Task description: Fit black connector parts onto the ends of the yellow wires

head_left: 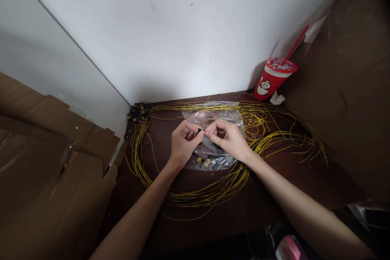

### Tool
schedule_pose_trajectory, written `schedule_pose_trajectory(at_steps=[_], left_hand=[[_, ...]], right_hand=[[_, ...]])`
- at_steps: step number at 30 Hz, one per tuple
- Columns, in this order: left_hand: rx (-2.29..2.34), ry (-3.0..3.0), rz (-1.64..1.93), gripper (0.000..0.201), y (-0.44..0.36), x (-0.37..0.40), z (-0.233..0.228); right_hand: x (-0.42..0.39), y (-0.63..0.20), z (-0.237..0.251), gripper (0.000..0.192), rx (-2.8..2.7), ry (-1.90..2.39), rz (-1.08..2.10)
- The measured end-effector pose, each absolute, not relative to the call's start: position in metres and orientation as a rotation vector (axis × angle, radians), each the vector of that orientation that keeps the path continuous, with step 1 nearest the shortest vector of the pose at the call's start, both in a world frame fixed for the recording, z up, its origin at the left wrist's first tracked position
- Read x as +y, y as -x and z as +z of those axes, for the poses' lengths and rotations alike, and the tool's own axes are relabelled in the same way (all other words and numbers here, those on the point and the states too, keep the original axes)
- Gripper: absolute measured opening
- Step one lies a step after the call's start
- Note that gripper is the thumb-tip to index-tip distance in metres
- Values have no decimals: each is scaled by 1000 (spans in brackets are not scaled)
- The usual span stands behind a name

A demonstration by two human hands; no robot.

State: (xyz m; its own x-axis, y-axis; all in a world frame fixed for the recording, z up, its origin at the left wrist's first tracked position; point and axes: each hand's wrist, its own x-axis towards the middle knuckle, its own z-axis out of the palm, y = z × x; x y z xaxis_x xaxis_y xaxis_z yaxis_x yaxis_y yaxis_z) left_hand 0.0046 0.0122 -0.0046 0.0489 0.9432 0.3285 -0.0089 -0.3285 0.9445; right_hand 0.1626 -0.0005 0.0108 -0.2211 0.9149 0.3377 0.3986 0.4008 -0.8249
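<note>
Pinching a tiny black piece (199, 131) btwn both sets of fingertips, the left hand (183, 143) and right hand (229, 139) are meeting just above a clear plastic bag (213, 120). Fingers are closing tight on it. The piece is looking small, light & hard, prob. easy to drop, so it is best held by its ends. The bag is lying soft & crinkly, w/ more little black & yellow bits inside. Thin yellow wires (213, 195) are looping all around on the dark table (274, 195); they are looking bendy & could be snagging wrists. A red cup (272, 79) w/ a straw is standing well apart, by the wall.
</note>
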Motion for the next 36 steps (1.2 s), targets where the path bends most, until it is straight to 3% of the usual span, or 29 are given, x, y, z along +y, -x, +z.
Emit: schedule_pose_trajectory(at_steps=[9,19,36], left_hand=[[949,-1386,1359,23,-4,10,2],[1172,-1797,1446,9,0,8,-8],[1111,-1999,1478,7,-1,4,-4]], right_hand=[[4,-165,8,15,-1621,1104,1081],[4,-166,12,14,-1499,1118,1053],[2,-165,15,10,-1502,1121,1096]])
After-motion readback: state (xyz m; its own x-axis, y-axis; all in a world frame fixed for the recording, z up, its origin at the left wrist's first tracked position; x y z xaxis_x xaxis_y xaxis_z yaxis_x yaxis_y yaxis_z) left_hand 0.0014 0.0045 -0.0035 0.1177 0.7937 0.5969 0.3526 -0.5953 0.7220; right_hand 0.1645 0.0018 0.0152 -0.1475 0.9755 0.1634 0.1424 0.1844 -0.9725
